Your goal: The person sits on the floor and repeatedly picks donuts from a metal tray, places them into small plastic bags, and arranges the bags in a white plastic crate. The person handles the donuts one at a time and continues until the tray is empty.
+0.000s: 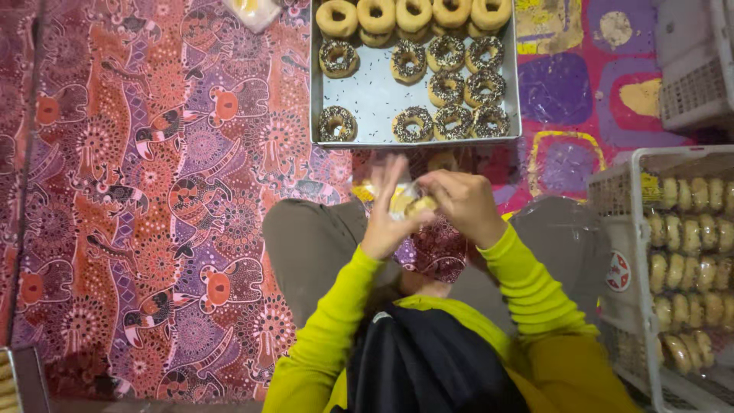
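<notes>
My hands meet just above my lap, near the middle of the scene. My left hand (386, 218) is spread, fingers fanned upward, steadying a clear plastic wrapper (404, 197) from the left. My right hand (462, 203) is curled, its fingertips pinched on the pale doughnut (420, 205) that sits at the mouth of the wrapper. To do this well, I judge I should keep the film taut with the open hand and press lightly, so the doughnut slides in without being crushed or marked; whether it is topped I cannot tell, as it is blurred.

To my near right stands a white plastic crate (615, 229) with mesh walls, filled with upright rows of wrapped pale doughnuts (688, 252).

Farther off, straight ahead on the patterned cloth (153, 191), lies a square metal tray (375, 99). Its far row holds plain doughnuts (405, 15); nearer rows hold sprinkled doughnuts (447, 88), dark specks on top, with a bare patch at the tray's left.

At the far right sits another white crate (688, 84); its contents are hidden.
</notes>
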